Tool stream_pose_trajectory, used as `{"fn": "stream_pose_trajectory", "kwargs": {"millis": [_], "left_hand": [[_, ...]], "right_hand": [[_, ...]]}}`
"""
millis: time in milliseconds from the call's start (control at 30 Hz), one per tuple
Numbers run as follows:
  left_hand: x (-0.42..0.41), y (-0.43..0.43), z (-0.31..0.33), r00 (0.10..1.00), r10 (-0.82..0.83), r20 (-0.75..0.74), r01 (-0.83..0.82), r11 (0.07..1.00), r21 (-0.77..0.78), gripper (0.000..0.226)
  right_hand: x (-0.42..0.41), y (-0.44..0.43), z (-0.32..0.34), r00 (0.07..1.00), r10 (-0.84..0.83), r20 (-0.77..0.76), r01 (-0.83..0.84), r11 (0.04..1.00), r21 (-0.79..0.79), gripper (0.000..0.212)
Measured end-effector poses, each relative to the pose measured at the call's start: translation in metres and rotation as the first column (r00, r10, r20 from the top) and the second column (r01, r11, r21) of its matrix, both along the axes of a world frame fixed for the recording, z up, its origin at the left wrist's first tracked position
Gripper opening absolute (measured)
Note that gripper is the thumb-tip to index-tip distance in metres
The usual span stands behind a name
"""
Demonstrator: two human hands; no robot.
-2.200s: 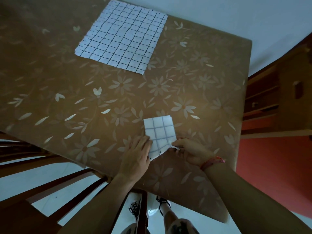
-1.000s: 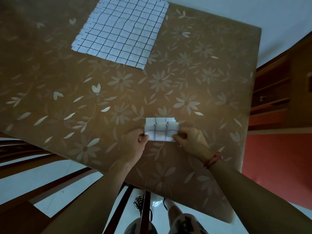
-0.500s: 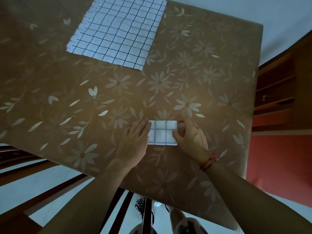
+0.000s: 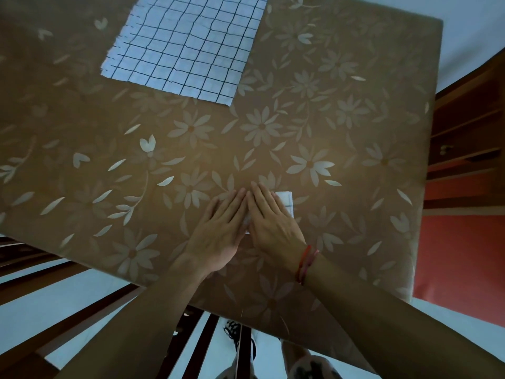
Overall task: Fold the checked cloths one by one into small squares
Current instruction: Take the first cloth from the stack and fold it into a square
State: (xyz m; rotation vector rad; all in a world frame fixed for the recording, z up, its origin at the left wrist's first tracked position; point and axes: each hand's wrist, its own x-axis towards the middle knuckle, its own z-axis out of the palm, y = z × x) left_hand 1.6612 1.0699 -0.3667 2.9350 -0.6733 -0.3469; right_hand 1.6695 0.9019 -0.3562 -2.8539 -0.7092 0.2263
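Observation:
A small folded checked cloth (image 4: 286,201) lies near the front of the table, mostly covered by my hands; only its right edge and a sliver between the hands show. My left hand (image 4: 220,231) lies flat with straight fingers on its left part. My right hand (image 4: 270,217), with a red thread at the wrist, presses flat on the cloth beside it, fingertips of both hands touching. A second checked cloth (image 4: 183,42), white with dark lines, lies spread open at the far side of the table.
The table (image 4: 341,127) wears a brown cover with pale flowers. Dark wooden chair rails (image 4: 90,305) stand at the near left below the table edge. A wooden cabinet (image 4: 470,127) stands to the right, with red floor beneath it.
The small cloth was folded once more into a narrower piece. Both hands moved inward over it and now lie flat, side by side, pressing it down.

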Motion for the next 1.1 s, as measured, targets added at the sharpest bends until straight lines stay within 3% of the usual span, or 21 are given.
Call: {"fn": "stream_pose_trajectory", "kwargs": {"millis": [633, 967, 1100], "left_hand": [[0.001, -0.001, 0.008, 0.997, 0.023, -0.07, -0.021, 1.0, 0.019, 0.063], [0.011, -0.015, 0.034, 0.992, 0.123, 0.004, -0.122, 0.988, -0.092, 0.056], [0.024, -0.025, 0.049, 0.973, 0.212, -0.087, -0.224, 0.963, -0.149, 0.059]], "right_hand": [[-0.003, -0.064, -0.003, 0.998, -0.03, -0.055, 0.02, 0.985, -0.171, 0.071], [0.003, -0.055, 0.008, 0.993, -0.062, -0.104, 0.043, 0.984, -0.17, 0.07], [0.009, -0.052, 0.02, 0.99, -0.064, -0.127, 0.054, 0.995, -0.079, 0.067]]}}
